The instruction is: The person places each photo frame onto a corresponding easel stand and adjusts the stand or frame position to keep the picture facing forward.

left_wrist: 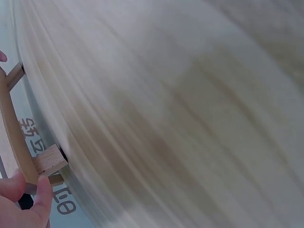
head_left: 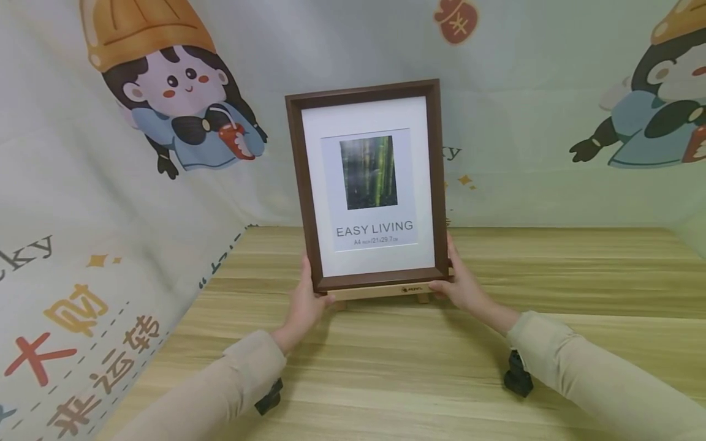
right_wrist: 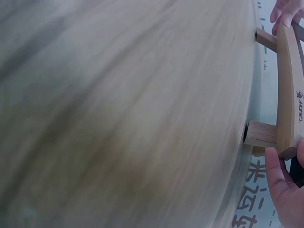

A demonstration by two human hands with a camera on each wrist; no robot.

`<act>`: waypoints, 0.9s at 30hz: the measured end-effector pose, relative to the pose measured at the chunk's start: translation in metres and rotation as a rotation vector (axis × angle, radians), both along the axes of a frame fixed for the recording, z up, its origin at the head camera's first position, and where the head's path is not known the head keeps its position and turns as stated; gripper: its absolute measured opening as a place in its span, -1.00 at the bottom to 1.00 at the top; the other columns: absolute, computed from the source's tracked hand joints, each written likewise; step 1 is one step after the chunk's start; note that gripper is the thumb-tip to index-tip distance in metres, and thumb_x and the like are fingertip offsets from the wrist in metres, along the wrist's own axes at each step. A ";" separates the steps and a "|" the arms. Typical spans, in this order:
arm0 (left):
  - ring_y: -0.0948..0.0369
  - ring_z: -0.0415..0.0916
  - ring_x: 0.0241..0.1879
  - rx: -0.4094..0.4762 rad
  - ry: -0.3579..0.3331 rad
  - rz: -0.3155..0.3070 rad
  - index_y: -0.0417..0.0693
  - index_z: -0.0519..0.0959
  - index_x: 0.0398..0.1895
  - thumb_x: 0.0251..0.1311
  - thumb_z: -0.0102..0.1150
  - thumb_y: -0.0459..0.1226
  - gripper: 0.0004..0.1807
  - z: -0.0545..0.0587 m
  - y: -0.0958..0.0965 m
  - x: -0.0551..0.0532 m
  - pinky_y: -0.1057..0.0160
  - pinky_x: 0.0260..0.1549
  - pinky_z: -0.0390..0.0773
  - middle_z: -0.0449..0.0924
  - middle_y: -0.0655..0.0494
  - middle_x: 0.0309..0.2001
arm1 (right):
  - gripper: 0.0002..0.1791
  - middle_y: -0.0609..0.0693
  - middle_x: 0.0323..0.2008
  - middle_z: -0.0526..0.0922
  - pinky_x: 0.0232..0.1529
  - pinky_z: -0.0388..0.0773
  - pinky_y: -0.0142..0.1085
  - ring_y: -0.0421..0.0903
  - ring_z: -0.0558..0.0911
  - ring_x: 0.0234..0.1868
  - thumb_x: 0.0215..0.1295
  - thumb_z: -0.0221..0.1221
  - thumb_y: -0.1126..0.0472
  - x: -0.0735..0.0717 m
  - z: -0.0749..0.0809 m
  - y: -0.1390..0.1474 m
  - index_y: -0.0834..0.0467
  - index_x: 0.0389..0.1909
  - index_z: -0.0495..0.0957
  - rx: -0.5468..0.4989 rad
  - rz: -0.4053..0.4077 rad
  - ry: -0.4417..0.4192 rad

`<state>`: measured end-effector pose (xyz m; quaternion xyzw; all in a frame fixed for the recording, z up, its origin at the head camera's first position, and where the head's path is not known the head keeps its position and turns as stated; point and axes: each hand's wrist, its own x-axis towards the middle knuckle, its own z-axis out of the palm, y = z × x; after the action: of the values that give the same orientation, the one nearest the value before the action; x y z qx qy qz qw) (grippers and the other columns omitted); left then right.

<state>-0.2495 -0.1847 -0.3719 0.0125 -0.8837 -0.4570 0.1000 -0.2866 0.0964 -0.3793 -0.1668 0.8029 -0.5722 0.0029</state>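
A dark brown picture frame [head_left: 438,184] with a white mat and a bamboo print [head_left: 369,171] stands upright, tilted slightly, on a small wooden easel [head_left: 380,291]. Its printed text reads "EASY LIVING". My left hand [head_left: 306,300] grips the left end of the easel's ledge at the frame's lower corner. At the opposite end, my right hand [head_left: 466,288] holds the ledge with the thumb in front. The left wrist view has the ledge [left_wrist: 18,133] and a leg [left_wrist: 50,160] beside the left fingers [left_wrist: 43,192]. In the right wrist view, fingers [right_wrist: 275,168] curl under the ledge [right_wrist: 287,80].
A wood-grain table [head_left: 397,367] lies beneath both arms. Behind it and to the left hangs a pale cloth [head_left: 265,184] printed with cartoon figures and lettering. Small black devices [head_left: 518,375] sit under both sleeve cuffs.
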 end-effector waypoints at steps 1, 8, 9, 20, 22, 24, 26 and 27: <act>0.00 0.49 -0.26 0.004 0.004 -0.003 0.13 -0.39 0.44 -0.08 0.21 -0.59 0.20 0.000 0.001 0.000 0.19 -0.26 0.57 0.11 -0.21 0.34 | 0.14 0.50 0.18 0.14 -0.34 0.63 -0.13 0.27 0.56 -0.19 0.11 0.07 0.60 0.000 0.000 0.001 -0.14 0.41 -0.49 -0.002 0.001 0.001; 0.04 0.45 -0.28 0.033 -0.010 -0.011 0.08 -0.37 0.44 -0.07 0.19 -0.61 0.17 0.000 0.006 -0.003 0.20 -0.26 0.54 0.07 -0.18 0.36 | 0.14 0.50 0.15 0.18 -0.36 0.63 -0.12 0.27 0.56 -0.19 0.11 0.07 0.60 0.002 0.000 0.006 -0.13 0.41 -0.49 0.003 -0.006 0.015; 0.04 0.44 -0.30 0.036 -0.014 -0.012 0.09 -0.37 0.44 -0.07 0.19 -0.61 0.17 0.000 0.007 -0.003 0.21 -0.27 0.53 0.07 -0.17 0.36 | 0.14 0.50 0.14 0.18 -0.36 0.63 -0.11 0.28 0.55 -0.19 0.11 0.07 0.60 0.002 0.000 0.007 -0.13 0.41 -0.49 0.002 -0.006 0.015; -0.04 0.45 -0.12 0.075 0.014 -0.044 0.07 -0.33 0.45 -0.12 0.19 -0.66 0.19 -0.002 0.014 -0.009 0.17 -0.22 0.54 0.08 -0.17 0.36 | 0.14 0.49 0.19 0.13 -0.34 0.63 -0.14 0.29 0.54 -0.15 0.13 0.06 0.58 0.004 0.001 0.016 -0.17 0.40 -0.51 0.001 -0.021 -0.004; -0.04 0.45 -0.12 0.080 0.021 -0.047 0.07 -0.33 0.45 -0.13 0.19 -0.66 0.19 -0.002 0.016 -0.010 0.17 -0.23 0.55 0.08 -0.17 0.36 | 0.15 0.50 0.20 0.13 -0.34 0.63 -0.15 0.30 0.54 -0.14 0.13 0.06 0.58 0.005 0.001 0.017 -0.16 0.40 -0.52 0.002 -0.023 -0.001; -0.04 0.45 -0.14 0.065 0.024 -0.043 0.06 -0.32 0.45 -0.12 0.20 -0.66 0.18 -0.003 0.017 -0.010 0.18 -0.23 0.55 0.10 -0.18 0.35 | 0.15 0.50 0.21 0.12 -0.34 0.63 -0.15 0.32 0.53 -0.14 0.12 0.07 0.58 0.005 0.001 0.019 -0.16 0.40 -0.52 0.000 -0.025 0.001; -0.04 0.45 -0.14 0.056 0.027 -0.044 0.05 -0.31 0.45 -0.13 0.20 -0.65 0.18 -0.002 0.019 -0.010 0.16 -0.23 0.55 0.10 -0.19 0.35 | 0.15 0.50 0.21 0.12 -0.35 0.63 -0.16 0.34 0.53 -0.13 0.12 0.07 0.58 0.006 0.002 0.020 -0.16 0.40 -0.52 -0.002 -0.026 0.003; -0.05 0.45 -0.13 0.052 0.026 -0.045 0.05 -0.31 0.45 -0.13 0.20 -0.65 0.18 -0.002 0.019 -0.010 0.15 -0.23 0.54 0.10 -0.19 0.35 | 0.15 0.50 0.20 0.12 -0.35 0.63 -0.15 0.35 0.52 -0.13 0.12 0.07 0.58 0.006 0.002 0.021 -0.15 0.40 -0.52 -0.001 -0.027 0.005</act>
<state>-0.2598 -0.1654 -0.3742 -0.0109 -0.8702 -0.4820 0.1010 -0.2806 0.1172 -0.3778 -0.1573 0.8047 -0.5724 -0.0068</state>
